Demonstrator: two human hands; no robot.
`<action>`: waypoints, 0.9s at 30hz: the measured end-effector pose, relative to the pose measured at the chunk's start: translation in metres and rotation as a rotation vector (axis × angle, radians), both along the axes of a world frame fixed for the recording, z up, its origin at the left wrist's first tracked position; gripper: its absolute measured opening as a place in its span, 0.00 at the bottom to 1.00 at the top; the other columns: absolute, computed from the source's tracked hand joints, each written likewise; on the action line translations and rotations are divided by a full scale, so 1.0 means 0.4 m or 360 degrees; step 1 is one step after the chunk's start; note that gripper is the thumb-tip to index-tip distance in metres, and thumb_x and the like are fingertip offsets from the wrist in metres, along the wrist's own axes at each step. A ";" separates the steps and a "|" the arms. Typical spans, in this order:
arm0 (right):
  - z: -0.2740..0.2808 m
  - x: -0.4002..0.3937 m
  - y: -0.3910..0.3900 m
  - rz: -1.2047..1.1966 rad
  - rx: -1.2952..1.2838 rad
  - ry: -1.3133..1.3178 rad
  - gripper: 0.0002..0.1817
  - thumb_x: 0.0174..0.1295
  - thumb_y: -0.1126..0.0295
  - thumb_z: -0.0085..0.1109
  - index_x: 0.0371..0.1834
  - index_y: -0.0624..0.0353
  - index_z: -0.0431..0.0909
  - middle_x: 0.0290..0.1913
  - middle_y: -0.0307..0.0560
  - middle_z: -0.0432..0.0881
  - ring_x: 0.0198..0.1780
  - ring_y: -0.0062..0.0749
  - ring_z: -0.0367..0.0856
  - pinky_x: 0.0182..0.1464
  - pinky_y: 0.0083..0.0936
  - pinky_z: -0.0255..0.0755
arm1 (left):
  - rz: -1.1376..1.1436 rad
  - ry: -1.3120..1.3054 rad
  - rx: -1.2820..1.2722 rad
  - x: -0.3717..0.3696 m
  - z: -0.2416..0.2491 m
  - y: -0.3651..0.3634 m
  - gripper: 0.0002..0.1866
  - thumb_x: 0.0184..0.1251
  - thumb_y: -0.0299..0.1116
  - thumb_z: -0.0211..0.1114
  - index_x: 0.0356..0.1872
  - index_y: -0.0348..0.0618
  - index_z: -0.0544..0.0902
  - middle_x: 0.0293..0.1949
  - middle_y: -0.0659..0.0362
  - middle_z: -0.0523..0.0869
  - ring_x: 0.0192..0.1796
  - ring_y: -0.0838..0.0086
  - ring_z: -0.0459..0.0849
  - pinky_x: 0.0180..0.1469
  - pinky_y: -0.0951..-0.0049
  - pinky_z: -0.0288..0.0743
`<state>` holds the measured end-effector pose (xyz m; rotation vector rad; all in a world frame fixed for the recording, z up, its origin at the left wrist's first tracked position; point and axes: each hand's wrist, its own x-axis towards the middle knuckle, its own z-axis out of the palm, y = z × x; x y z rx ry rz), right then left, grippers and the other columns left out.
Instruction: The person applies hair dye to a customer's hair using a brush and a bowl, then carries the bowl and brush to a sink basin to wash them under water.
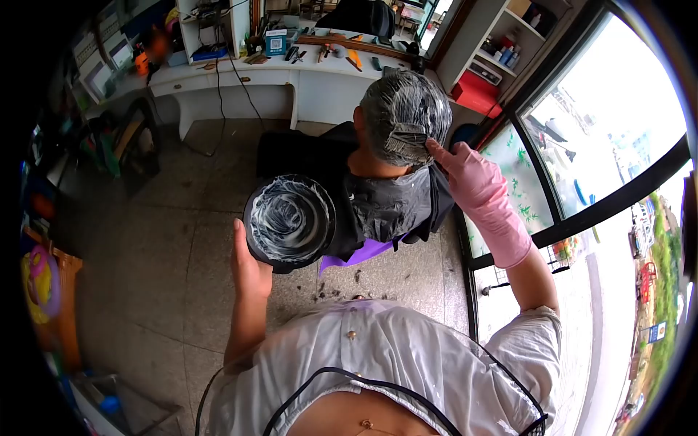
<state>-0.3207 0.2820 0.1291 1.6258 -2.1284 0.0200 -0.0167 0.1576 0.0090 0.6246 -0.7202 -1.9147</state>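
My bare left hand holds a black bowl from its left side and below, thumb up along the rim. White cream is smeared in swirls over the bowl's inside. In a pink glove, my right hand is closed around a tint brush, whose handle is mostly hidden by the fingers. The brush's flat head rests against the back of a seated person's hair, which is coated in white cream. A black cape covers that person's shoulders.
Ahead, a white counter carries combs, clippers and small items beneath a mirror. Shelves with bottles stand at the right, beside a glass door. Cut hair lies on the floor. A cable hangs from the counter.
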 end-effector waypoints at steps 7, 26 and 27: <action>0.044 0.050 -0.151 -0.0173 -0.0120 -0.0002 0.21 0.58 0.70 0.48 0.56 0.39 0.68 0.29 0.49 0.74 0.28 0.42 0.79 0.27 0.33 0.73 | -0.0068 0.0011 0.0053 0.004 0.008 0.004 0.28 0.66 0.53 0.45 0.56 0.41 0.68 0.54 0.58 0.73 0.57 0.71 0.70 0.58 0.68 0.63; -0.156 -0.008 0.018 -0.0016 0.0190 0.0159 0.26 0.54 0.72 0.53 0.58 0.37 0.66 0.22 0.42 0.67 0.18 0.31 0.72 0.15 0.25 0.65 | -0.0097 -0.0017 0.0009 -0.004 -0.010 0.002 0.29 0.65 0.55 0.44 0.57 0.42 0.67 0.55 0.59 0.72 0.57 0.70 0.69 0.59 0.67 0.63; -0.136 -0.007 0.009 0.0008 0.0180 0.0165 0.26 0.54 0.72 0.53 0.58 0.37 0.66 0.22 0.42 0.67 0.18 0.31 0.72 0.15 0.25 0.65 | -0.0085 -0.0037 0.0003 -0.005 -0.007 0.005 0.29 0.65 0.55 0.44 0.57 0.43 0.67 0.56 0.59 0.72 0.57 0.71 0.69 0.59 0.67 0.63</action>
